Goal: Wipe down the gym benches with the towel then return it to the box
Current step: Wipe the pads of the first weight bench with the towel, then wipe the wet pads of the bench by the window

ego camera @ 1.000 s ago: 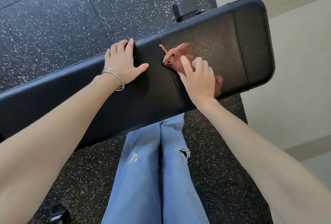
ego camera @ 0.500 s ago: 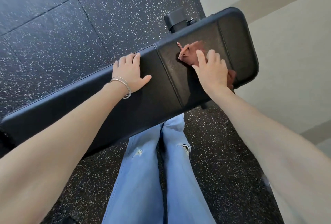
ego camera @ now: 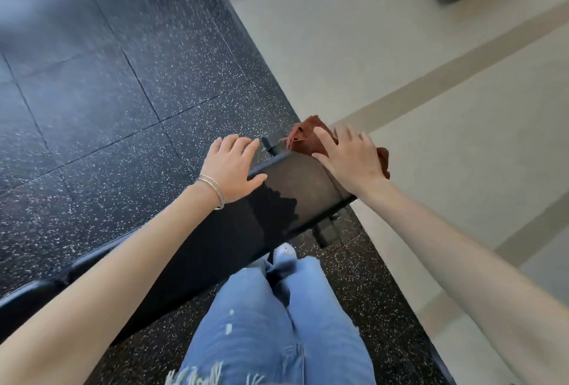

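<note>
Towel (ego camera: pixel 308 135), rust-red and bunched, lies under the straight, spread fingers (ego camera: pixel 323 139) of the right hand (ego camera: pixel 349 162) at the far end of the black padded surface (ego camera: pixel 286 196). The left hand (ego camera: pixel 231 169) rests flat on the surface's far edge, fingers released, with bangles (ego camera: pixel 212 190) at the wrist.

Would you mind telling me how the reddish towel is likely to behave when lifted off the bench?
Probably floppy: the towel lies crumpled in folds under the right hand. Likely light, being thin bunched cloth. It should slide easily on the smooth glossy bench.
</note>
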